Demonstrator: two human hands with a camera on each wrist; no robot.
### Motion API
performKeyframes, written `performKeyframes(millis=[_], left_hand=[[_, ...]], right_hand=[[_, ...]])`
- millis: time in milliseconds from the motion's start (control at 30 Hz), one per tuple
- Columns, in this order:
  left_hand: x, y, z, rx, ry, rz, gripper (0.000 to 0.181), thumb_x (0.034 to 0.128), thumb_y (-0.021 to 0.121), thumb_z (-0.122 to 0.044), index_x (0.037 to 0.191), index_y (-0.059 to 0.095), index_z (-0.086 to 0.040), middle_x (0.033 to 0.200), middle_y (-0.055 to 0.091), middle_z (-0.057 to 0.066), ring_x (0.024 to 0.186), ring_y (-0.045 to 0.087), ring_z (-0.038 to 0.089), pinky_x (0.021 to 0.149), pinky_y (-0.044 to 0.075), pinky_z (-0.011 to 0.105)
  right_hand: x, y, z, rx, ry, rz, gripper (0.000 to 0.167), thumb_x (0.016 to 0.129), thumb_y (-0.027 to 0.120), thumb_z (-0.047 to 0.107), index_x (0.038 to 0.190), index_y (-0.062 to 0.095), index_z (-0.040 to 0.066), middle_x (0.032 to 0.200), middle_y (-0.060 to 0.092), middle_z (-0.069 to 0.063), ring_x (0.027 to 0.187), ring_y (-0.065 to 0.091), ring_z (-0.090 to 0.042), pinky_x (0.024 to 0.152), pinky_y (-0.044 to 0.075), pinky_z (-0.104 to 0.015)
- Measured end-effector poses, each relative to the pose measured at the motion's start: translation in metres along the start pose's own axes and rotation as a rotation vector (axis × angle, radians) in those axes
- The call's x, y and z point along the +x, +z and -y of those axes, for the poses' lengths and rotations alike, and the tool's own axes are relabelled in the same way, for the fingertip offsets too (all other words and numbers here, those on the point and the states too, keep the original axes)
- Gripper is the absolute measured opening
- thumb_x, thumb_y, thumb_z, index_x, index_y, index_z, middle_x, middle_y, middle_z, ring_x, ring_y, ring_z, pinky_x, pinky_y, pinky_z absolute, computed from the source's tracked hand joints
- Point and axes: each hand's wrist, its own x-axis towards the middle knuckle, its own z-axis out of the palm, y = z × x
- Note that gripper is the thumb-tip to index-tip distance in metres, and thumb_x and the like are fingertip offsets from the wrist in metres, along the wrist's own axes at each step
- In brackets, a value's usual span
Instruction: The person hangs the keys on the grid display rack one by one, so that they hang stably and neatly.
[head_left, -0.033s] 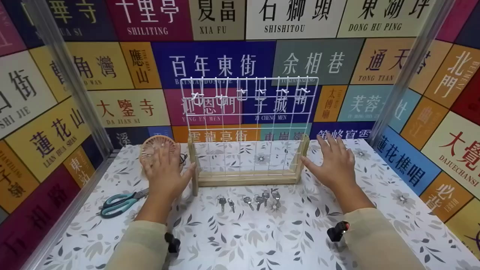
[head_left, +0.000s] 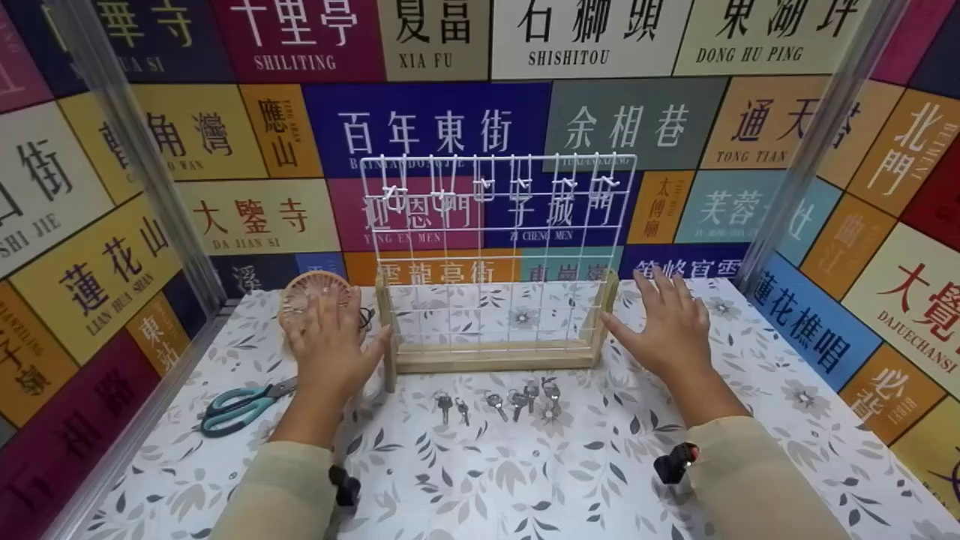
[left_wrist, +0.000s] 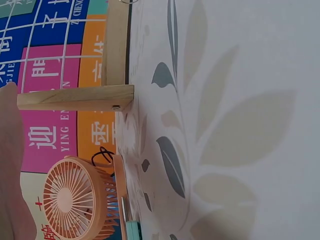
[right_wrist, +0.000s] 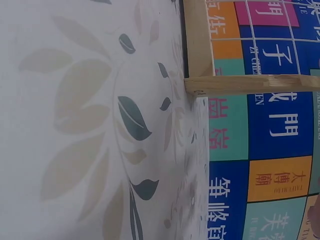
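A white wire grid rack stands upright on a wooden base, with several white hooks hung along its upper part. My left hand is beside the rack's left wooden post, fingers spread and holding nothing. On the other side, my right hand is spread near the right post, also without anything in its grasp. Both thumbs point inward at the posts; whether they touch them I cannot tell. Several small metal keys lie in a row on the table in front of the base.
Behind my left hand stands an orange fan, partly covered in the head view, with a black cord loop beside it. Teal-handled scissors lie left of my left wrist, their blades partly hidden. A sign-patterned wall rises behind the leaf-print table.
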Motion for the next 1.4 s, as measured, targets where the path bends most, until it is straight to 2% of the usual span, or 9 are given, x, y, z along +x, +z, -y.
performKeyframes(millis=[133,300,400,633,833,1000,1100,1267,1400], left_hand=[[-0.001,0.001,0.0,-0.028,-0.005,0.017,0.097,0.098,0.036,-0.086,0.174,0.005,-0.034,0.183,-0.006,0.007,0.168,-0.003,0.044,0.125,-0.017,0.077],[-0.002,0.001,-0.003,-0.128,-0.022,0.065,0.095,0.0983,0.031,-0.087,0.173,0.0,-0.037,0.182,-0.013,0.002,0.168,-0.005,0.044,0.129,-0.006,0.078],[-0.003,0.002,-0.005,-0.19,-0.032,0.08,0.094,0.0988,0.032,-0.086,0.172,-0.003,-0.04,0.182,-0.011,0.001,0.168,-0.004,0.044,0.129,0.0,0.079],[-0.009,0.005,-0.008,-0.511,-0.062,0.142,0.085,0.1043,0.037,-0.077,0.173,0.001,-0.04,0.183,0.003,0.008,0.169,0.002,0.041,0.13,0.011,0.076],[-0.012,0.01,-0.013,-0.676,-0.107,0.194,0.081,0.1062,0.036,-0.074,0.173,0.004,-0.04,0.183,0.003,0.009,0.168,0.006,0.043,0.129,0.012,0.076],[-0.012,0.014,-0.017,-0.963,-0.212,0.306,0.076,0.1105,0.033,-0.067,0.174,0.004,-0.036,0.183,0.003,0.006,0.168,0.008,0.041,0.134,0.015,0.068],[-0.013,0.014,-0.019,-1.14,-0.301,0.378,0.07,0.1133,0.031,-0.06,0.174,0.006,-0.034,0.183,0.003,0.007,0.167,0.012,0.044,0.135,0.018,0.062],[-0.015,0.016,-0.02,-1.225,-0.39,0.415,0.064,0.116,0.03,-0.051,0.174,0.014,-0.029,0.182,0.01,0.01,0.168,0.013,0.04,0.137,0.016,0.056],[-0.019,0.019,-0.021,-1.216,-0.454,0.416,0.066,0.1147,0.033,-0.054,0.173,0.015,-0.029,0.183,0.008,0.004,0.169,0.014,0.033,0.138,0.013,0.052]], right_hand=[[-0.002,0.0,0.001,0.007,0.008,0.008,0.109,0.089,0.043,0.094,0.174,0.014,0.03,0.183,0.008,-0.011,0.167,0.005,-0.047,0.125,0.008,-0.082],[-0.005,-0.003,0.005,0.045,0.028,0.025,0.109,0.09,0.043,0.094,0.174,0.015,0.031,0.183,0.006,-0.008,0.167,0.007,-0.045,0.125,0.011,-0.083],[-0.008,-0.005,0.009,0.073,0.037,0.033,0.107,0.091,0.044,0.092,0.174,0.015,0.031,0.183,0.006,-0.008,0.167,0.009,-0.045,0.124,0.012,-0.082],[-0.018,-0.013,0.021,0.177,0.049,0.005,0.098,0.095,0.055,0.081,0.172,0.02,0.031,0.178,0.024,-0.014,0.162,0.025,-0.047,0.124,0.024,-0.08],[-0.026,-0.017,0.033,0.254,0.039,-0.037,0.094,0.095,0.055,0.082,0.169,0.029,0.031,0.169,0.039,-0.015,0.155,0.041,-0.045,0.119,0.037,-0.075],[-0.033,-0.013,0.043,0.337,0.004,-0.125,0.085,0.096,0.06,0.077,0.159,0.046,0.022,0.145,0.057,-0.011,0.132,0.059,-0.036,0.103,0.053,-0.063],[-0.035,-0.009,0.051,0.397,0.003,-0.122,0.08,0.096,0.063,0.074,0.152,0.052,0.018,0.13,0.062,-0.008,0.118,0.065,-0.029,0.094,0.056,-0.052],[-0.033,-0.001,0.062,0.501,0.02,-0.022,0.075,0.097,0.061,0.074,0.15,0.053,0.021,0.118,0.068,-0.004,0.108,0.069,-0.024,0.083,0.057,-0.041],[-0.03,0.006,0.07,0.577,0.056,0.045,0.069,0.099,0.063,0.07,0.15,0.054,0.024,0.12,0.069,-0.002,0.11,0.069,-0.024,0.088,0.058,-0.04]])
